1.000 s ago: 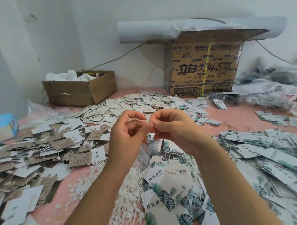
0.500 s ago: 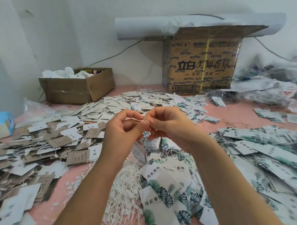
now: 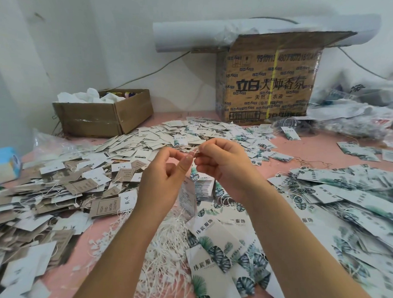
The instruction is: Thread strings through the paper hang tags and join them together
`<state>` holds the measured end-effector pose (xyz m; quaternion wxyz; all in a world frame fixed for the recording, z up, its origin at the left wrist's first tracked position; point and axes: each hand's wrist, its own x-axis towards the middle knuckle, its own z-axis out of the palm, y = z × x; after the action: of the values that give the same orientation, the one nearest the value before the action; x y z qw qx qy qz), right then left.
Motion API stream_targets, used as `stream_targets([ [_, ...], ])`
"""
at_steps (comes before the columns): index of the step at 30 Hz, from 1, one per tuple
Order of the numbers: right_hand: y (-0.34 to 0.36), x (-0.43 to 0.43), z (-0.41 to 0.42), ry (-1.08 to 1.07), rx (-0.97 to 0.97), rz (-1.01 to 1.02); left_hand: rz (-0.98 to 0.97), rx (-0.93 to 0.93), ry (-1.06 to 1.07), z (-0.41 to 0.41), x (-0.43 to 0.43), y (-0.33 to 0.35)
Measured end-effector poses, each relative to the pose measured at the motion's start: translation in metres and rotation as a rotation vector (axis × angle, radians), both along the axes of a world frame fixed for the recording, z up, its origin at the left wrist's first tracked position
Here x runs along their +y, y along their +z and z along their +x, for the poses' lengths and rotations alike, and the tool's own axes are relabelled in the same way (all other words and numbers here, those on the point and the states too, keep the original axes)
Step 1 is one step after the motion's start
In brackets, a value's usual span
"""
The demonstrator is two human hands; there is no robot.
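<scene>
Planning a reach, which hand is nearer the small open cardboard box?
Left. The left hand is in front and right of the small open cardboard box; the right hand is farther right; both pinch a string.

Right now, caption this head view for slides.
Left hand and right hand pinch a string, hang tags dangling below.

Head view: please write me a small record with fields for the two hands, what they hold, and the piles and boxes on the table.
Left: left hand pinches a thin white string
Right: right hand pinches the same string
Hanging: white paper hang tags under the hands
Front: heap of loose white strings
Right piles: leaf-printed white paper tags
Left piles: brown kraft paper tags
Back: small open brown cardboard box; large printed cardboard box
Surface: pink table
</scene>
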<state>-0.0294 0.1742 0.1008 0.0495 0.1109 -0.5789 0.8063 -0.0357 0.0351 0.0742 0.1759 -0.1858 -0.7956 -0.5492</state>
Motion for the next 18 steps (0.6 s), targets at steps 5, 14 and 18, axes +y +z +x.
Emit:
stream_targets([
  [5, 0.005, 0.004, 0.0, -0.019, -0.029, -0.156, -0.318, -0.03, -0.082, -0.003, -0.009, -0.002],
  [14, 0.011, 0.0, 0.005, 0.053, 0.017, -0.157, -0.538, -0.005, 0.073, 0.002, 0.005, -0.008],
  [18, 0.012, 0.003, 0.006, 0.045, 0.075, -0.132, -0.486, 0.03, 0.112, -0.002, -0.001, -0.005],
])
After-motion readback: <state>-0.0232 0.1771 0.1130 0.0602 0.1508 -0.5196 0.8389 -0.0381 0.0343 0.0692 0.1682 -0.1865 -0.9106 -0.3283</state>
